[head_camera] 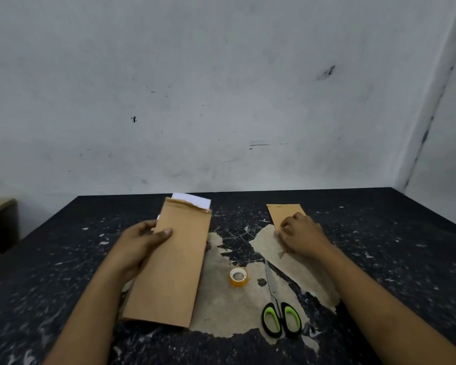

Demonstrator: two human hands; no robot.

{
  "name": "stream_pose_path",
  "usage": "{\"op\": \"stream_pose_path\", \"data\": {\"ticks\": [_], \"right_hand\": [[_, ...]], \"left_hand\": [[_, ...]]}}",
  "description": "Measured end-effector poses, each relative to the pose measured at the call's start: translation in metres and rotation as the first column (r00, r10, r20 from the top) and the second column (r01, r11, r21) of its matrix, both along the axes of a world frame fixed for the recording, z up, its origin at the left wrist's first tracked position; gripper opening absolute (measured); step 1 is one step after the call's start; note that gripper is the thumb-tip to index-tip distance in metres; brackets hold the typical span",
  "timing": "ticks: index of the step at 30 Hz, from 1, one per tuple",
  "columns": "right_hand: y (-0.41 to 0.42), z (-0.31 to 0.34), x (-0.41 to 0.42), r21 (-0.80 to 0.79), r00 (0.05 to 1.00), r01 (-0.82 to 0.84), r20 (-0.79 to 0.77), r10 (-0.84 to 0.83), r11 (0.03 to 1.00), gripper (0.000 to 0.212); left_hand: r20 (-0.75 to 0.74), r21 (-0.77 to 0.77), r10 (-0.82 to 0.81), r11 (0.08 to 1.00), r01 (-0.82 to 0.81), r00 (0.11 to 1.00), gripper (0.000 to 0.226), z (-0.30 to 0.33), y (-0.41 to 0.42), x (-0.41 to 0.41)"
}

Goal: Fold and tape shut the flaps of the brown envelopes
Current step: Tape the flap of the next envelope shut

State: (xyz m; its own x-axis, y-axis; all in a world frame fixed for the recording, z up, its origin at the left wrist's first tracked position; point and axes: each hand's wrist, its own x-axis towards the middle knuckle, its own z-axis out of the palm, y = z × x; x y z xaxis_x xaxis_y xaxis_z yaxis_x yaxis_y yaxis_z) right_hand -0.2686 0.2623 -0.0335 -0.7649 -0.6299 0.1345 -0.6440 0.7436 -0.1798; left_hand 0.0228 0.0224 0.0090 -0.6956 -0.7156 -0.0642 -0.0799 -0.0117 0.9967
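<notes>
Two brown envelopes: left hand (142, 241) pinches the long one (171, 262), its unfolded flap (187, 206) at 12 o'clock; right hand (300, 238), fingers curled, presses the smaller one (284, 212) at 2 o'clock.

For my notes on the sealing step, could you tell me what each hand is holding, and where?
The left hand grips the large brown envelope by its left edge. The right hand rests on the smaller brown envelope; a grip cannot be told.

Dim, soft, wide-angle edge distortion
</notes>
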Motion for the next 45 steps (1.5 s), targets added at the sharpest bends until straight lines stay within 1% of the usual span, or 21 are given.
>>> {"op": "stream_pose_path", "data": {"ticks": [1, 3, 5, 6, 7, 9, 10, 11, 13, 15, 16, 17, 19, 21, 22, 24, 31, 35, 39, 41, 45], "right_hand": [[0.000, 0.002, 0.004, -0.044, 1.000, -0.015, -0.012, 0.015, 0.999, 0.042], [-0.001, 0.007, 0.017, -0.189, 0.995, -0.090, 0.015, 0.094, 0.978, 0.035], [-0.002, 0.017, 0.039, -0.403, 0.964, -0.146, 0.147, 0.222, 0.903, 0.028], [-0.002, 0.023, 0.051, -0.502, 0.926, -0.137, 0.242, 0.291, 0.854, 0.026], [-0.003, 0.029, 0.063, -0.585, 0.862, -0.099, 0.354, 0.363, 0.805, 0.027], [-0.001, 0.036, 0.082, -0.682, 0.682, 0.014, 0.542, 0.492, 0.732, 0.032], [0.001, 0.036, 0.088, -0.700, 0.619, 0.041, 0.578, 0.532, 0.713, 0.031], [0.003, 0.037, 0.092, -0.709, 0.588, 0.049, 0.590, 0.553, 0.703, 0.026], [0.005, 0.036, 0.095, -0.712, 0.570, 0.051, 0.596, 0.565, 0.700, 0.012], [0.005, 0.036, 0.094, -0.716, 0.576, 0.077, 0.600, 0.555, 0.694, 0.005], [0.004, 0.035, 0.094, -0.719, 0.589, 0.102, 0.601, 0.541, 0.688, 0.005], [0.004, 0.034, 0.095, -0.721, 0.603, 0.126, 0.601, 0.525, 0.681, 0.005], [0.002, 0.032, 0.097, -0.725, 0.629, 0.158, 0.597, 0.498, 0.671, 0.006], [0.000, 0.031, 0.097, -0.727, 0.650, 0.169, 0.590, 0.479, 0.666, 0.004], [0.000, 0.032, 0.097, -0.729, 0.657, 0.181, 0.589, 0.470, 0.660, 0.002], [0.000, 0.033, 0.096, -0.728, 0.661, 0.199, 0.594, 0.458, 0.656, 0.003], [0.002, 0.036, 0.101, -0.663, 0.704, 0.115, 0.580, 0.410, 0.740, 0.007], [0.004, 0.039, 0.098, -0.694, 0.738, 0.154, 0.554, 0.385, 0.703, 0.010], [0.004, 0.039, 0.100, -0.671, 0.754, 0.077, 0.523, 0.397, 0.737, 0.005], [0.003, 0.037, 0.102, -0.671, 0.767, 0.023, 0.487, 0.417, 0.741, 0.010], [0.003, 0.035, 0.101, -0.670, 0.836, 0.016, 0.416, 0.357, 0.743, 0.010]], "left_hand": [[-0.026, 0.030, -0.049, 0.998, 0.050, 0.998, 0.042, 0.000, 0.003, -0.001], [-0.029, 0.018, -0.179, 0.984, 0.180, 0.983, 0.050, 0.001, 0.010, -0.003], [0.018, -0.034, -0.301, 0.953, 0.302, 0.953, 0.048, 0.001, 0.018, -0.006], [0.050, -0.053, -0.348, 0.935, 0.350, 0.936, 0.046, 0.001, 0.022, -0.006], [0.083, -0.073, -0.388, 0.916, 0.394, 0.918, 0.045, 0.001, 0.025, -0.007], [0.161, -0.119, -0.443, 0.878, 0.463, 0.882, 0.040, -0.002, 0.029, -0.008], [0.195, -0.141, -0.453, 0.865, 0.482, 0.870, 0.036, -0.003, 0.031, -0.007], [0.222, -0.165, -0.452, 0.856, 0.491, 0.864, 0.031, -0.002, 0.034, -0.007], [0.279, -0.243, -0.424, 0.837, 0.491, 0.862, 0.026, -0.001, 0.039, -0.008], [0.345, -0.376, -0.334, 0.807, 0.456, 0.877, 0.029, 0.000, 0.045, -0.011], [0.376, -0.463, -0.255, 0.781, 0.419, 0.891, 0.038, 0.000, 0.049, -0.013], [0.398, -0.557, -0.173, 0.735, 0.386, 0.901, 0.054, -0.001, 0.054, -0.014], [0.461, -0.697, -0.052, 0.597, 0.397, 0.886, 0.095, -0.003, 0.071, -0.020], [0.551, -0.757, 0.029, 0.437, 0.485, 0.834, 0.124, -0.007, 0.084, -0.026], [0.566, -0.777, 0.056, 0.371, 0.509, 0.823, 0.130, -0.008, 0.089, -0.029], [0.548, -0.807, 0.069, 0.307, 0.505, 0.834, 0.132, -0.012, 0.089, -0.031], [0.460, -0.844, -0.010, 0.307, 0.441, 0.888, 0.124, -0.017, 0.085, -0.032], [0.414, -0.851, -0.065, 0.325, 0.411, 0.908, 0.120, -0.017, 0.079, -0.030], [0.396, -0.859, -0.096, 0.313, 0.405, 0.913, 0.117, -0.018, 0.076, -0.029], [0.392, -0.863, -0.107, 0.300, 0.405, 0.914, 0.116, -0.019, 0.075, -0.029], [0.384, -0.872, -0.110, 0.283, 0.400, 0.917, 0.115, -0.020, 0.074, -0.030]]}}
